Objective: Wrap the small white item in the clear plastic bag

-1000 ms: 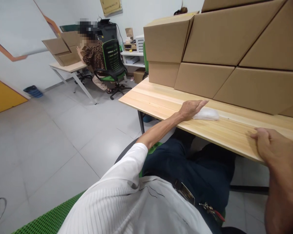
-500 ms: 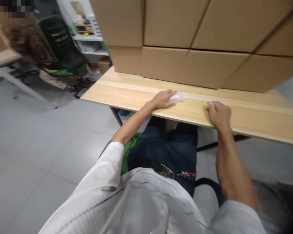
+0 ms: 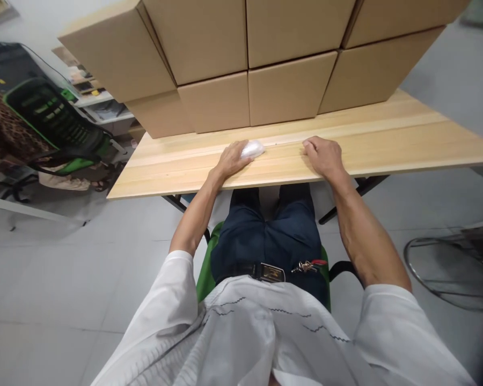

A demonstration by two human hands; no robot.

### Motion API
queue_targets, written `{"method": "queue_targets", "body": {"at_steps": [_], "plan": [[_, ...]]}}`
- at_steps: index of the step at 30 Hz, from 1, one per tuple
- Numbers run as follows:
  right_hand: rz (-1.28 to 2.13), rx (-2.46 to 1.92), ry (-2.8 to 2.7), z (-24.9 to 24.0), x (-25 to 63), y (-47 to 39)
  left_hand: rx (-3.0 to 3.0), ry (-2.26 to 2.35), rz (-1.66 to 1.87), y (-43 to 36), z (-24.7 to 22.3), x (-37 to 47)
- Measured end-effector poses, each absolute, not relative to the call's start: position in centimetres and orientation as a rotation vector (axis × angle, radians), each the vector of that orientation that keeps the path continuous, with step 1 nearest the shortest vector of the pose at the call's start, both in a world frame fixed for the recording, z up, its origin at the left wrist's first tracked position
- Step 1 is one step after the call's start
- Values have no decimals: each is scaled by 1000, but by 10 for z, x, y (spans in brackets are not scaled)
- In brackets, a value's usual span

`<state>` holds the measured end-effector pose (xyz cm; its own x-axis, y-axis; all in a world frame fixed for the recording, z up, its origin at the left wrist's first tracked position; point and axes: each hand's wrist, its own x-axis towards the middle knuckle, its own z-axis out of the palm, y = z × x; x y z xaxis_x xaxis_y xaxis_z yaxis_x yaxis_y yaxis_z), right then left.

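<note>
My left hand (image 3: 231,160) rests on the wooden table (image 3: 386,142), its fingers curved around the left side of a small, shiny white bundle (image 3: 253,149). The bundle looks wrapped in plastic, and what is inside cannot be made out. To the right of it, apart from the bundle, my right hand (image 3: 325,155) lies closed in a loose fist on the tabletop. Nothing shows sticking out of that fist; its palm side is hidden.
Stacked cardboard boxes (image 3: 213,102) stand along the table's far side. A green and black chair (image 3: 48,115) with a person partly in view is at the left, near a white shelf (image 3: 99,102). A round metal frame (image 3: 446,273) stands on the floor at right.
The view has swung to the right, so the boxes and table appear shifted left. My left hand stays on the white bundle, and the right hand remains closed on the table.
</note>
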<state>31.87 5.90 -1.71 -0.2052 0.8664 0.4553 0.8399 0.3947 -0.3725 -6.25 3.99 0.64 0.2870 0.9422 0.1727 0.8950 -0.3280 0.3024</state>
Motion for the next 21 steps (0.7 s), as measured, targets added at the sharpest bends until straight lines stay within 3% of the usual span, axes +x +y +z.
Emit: {"method": "queue_targets", "body": {"at_steps": [21], "plan": [[155, -1558, -1962, -9, 311, 54, 2116, 1487, 908, 36, 11, -57]]}}
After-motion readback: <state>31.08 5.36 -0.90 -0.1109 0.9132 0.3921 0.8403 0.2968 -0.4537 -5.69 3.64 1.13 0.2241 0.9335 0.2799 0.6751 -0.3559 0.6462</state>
